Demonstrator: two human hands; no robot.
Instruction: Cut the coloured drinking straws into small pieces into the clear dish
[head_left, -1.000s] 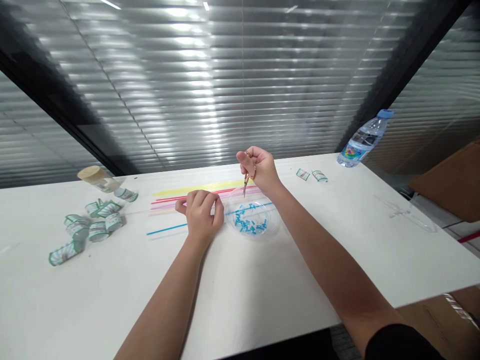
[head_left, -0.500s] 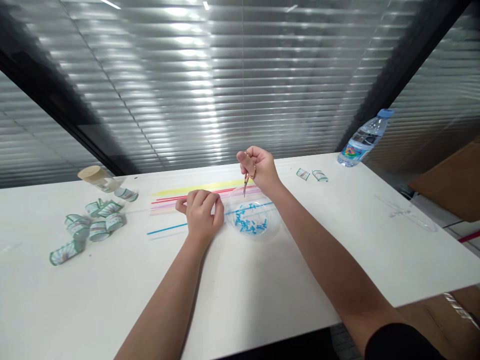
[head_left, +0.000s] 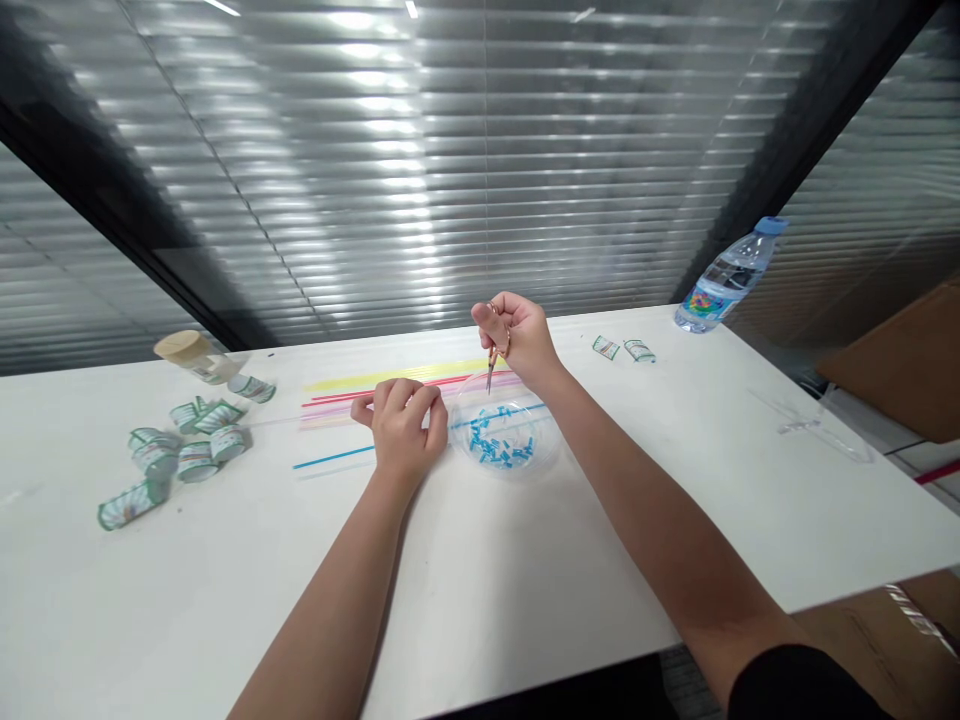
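Observation:
My right hand (head_left: 521, 340) holds small rose-gold scissors (head_left: 492, 366), fingers in the handles, blades pointing down above the far side of a clear round bowl (head_left: 551, 450). Short cut blue pieces (head_left: 501, 448) are scattered in the bowl. Just left of the rim, my left hand (head_left: 405, 425) is closed, fingers curled away from me and the thumb beside the bowl. Its fingertips are hidden, so what they grip does not show. A long thin blue straw (head_left: 330, 459) runs out left from beneath this hand. Yellow straws (head_left: 360, 378) and red straws (head_left: 330, 399) lie behind it.
Several green-and-white wrapped rolls (head_left: 199, 462) lie at the left, near a tan-lidded jar (head_left: 187, 350). Two small green-edged packets (head_left: 639, 350) are at the back right, with a water bottle (head_left: 724, 285) beyond. A clear plastic item (head_left: 817, 430) lies near the right edge.

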